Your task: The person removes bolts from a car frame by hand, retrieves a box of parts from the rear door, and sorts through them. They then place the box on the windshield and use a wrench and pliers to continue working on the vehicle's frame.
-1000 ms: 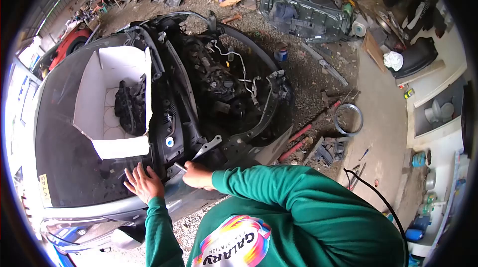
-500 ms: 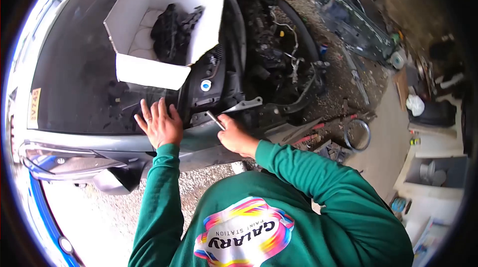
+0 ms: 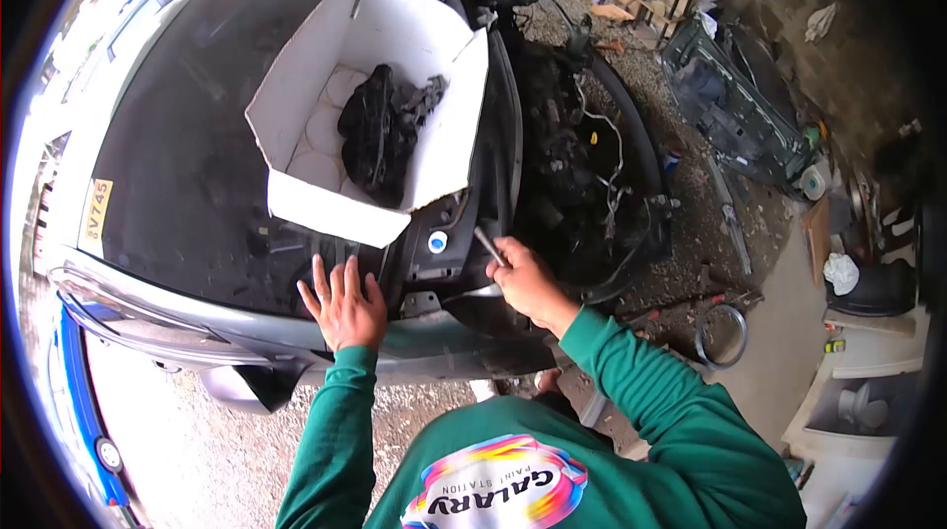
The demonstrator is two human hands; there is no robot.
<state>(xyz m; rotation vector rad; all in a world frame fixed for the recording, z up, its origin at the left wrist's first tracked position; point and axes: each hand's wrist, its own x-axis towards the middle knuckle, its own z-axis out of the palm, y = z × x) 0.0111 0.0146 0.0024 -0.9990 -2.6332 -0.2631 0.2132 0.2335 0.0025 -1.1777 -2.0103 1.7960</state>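
Observation:
My left hand point(image 3: 345, 310) lies flat with fingers spread at the lower corner of the car's dark windshield point(image 3: 187, 194). In my right hand point(image 3: 533, 284) is a slim metal rod-shaped tool point(image 3: 489, 246); its exact kind cannot be made out. The fingers wrap round it, and its free end points up and left over the edge of the engine bay point(image 3: 572, 164). Between my hands are a metal bracket point(image 3: 421, 303) and a white cap with a blue centre point(image 3: 437, 241). My right hand covers part of the fender edge.
A white cardboard box point(image 3: 335, 214) holding black parts point(image 3: 380, 140) stands on the windshield and cowl. A side mirror point(image 3: 249, 388) juts out at lower left. On the ground to the right lie a car door panel point(image 3: 735, 105), a ring-shaped coil point(image 3: 721, 337) and a long metal strip point(image 3: 728, 213).
My right hand has moved with the tool away from the bracket, toward the engine bay. My left hand stays on the windshield. The whole view has shifted, so the car appears lower and further right.

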